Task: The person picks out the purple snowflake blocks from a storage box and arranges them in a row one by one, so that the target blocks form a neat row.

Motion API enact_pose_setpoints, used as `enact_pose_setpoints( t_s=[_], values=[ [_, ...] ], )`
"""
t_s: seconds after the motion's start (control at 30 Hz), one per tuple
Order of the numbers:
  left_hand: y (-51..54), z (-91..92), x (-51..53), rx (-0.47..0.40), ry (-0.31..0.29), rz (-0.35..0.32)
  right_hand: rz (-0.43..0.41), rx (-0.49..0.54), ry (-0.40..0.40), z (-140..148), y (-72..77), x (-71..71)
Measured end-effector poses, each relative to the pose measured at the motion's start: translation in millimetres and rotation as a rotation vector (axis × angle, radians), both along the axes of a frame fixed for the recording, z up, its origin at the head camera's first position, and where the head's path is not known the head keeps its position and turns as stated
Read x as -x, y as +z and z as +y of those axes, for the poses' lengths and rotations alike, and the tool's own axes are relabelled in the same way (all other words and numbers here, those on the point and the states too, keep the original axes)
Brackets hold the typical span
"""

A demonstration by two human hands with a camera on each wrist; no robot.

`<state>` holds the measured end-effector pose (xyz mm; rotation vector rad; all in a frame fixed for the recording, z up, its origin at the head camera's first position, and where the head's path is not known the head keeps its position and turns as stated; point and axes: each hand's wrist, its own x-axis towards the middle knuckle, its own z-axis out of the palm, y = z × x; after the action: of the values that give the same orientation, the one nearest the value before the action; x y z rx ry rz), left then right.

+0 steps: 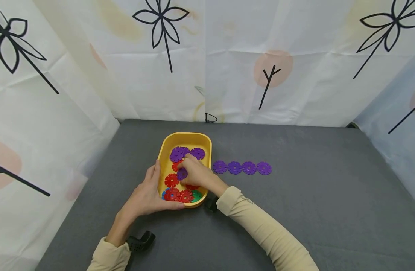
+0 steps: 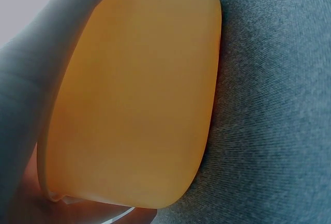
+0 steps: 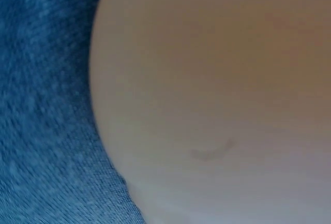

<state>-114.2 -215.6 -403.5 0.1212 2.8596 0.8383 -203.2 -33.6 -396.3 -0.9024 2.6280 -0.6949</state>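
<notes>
A yellow plastic tray (image 1: 209,150) stands on the grey table, with purple, red, green and blue flower-shaped discs inside. My left hand (image 1: 146,195) grips its near left corner, thumb along the front and fingers along the left side. The tray's orange-looking wall (image 2: 134,94) fills much of the left wrist view. My right hand (image 1: 198,175) reaches into the tray over the right rim, and its thumb and fingers pinch a purple flower disc (image 1: 182,173). Red discs (image 1: 171,180) lie around those fingertips. The right wrist view is mostly a blurred pale surface.
Right of the tray, several purple flower discs (image 1: 242,168) lie in a straight row on the grey table (image 1: 312,195). More purple discs (image 1: 177,154) sit at the tray's far end. Printed white cloth (image 1: 227,86) hangs behind the table and at both sides.
</notes>
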Motion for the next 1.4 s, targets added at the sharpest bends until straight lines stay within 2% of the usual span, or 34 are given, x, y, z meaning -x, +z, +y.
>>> enact_pose_setpoints(
  t_s=[0.67,0.9,1.07,1.23,1.4],
  values=[
    [-0.9,-0.4,1.4,0.009,-0.005,0.001,-0.080,0.072,0.048,1.0,2.2,3.8],
    [-0.3,-0.6,0.4,0.008,-0.004,-0.014,-0.070,0.200,0.032,5.2,2.0,2.7],
    [-1.4,-0.6,0.2,-0.002,-0.009,-0.010,-0.102,0.331,0.022,15.0,6.6,1.2],
    [-0.2,0.2,0.9,0.002,-0.001,-0.022,-0.147,0.423,0.007,34.1,13.3,1.4],
    [0.5,1.3,1.3,0.004,0.014,-0.041,-0.212,0.474,-0.053,64.7,17.7,4.4]
  ],
)
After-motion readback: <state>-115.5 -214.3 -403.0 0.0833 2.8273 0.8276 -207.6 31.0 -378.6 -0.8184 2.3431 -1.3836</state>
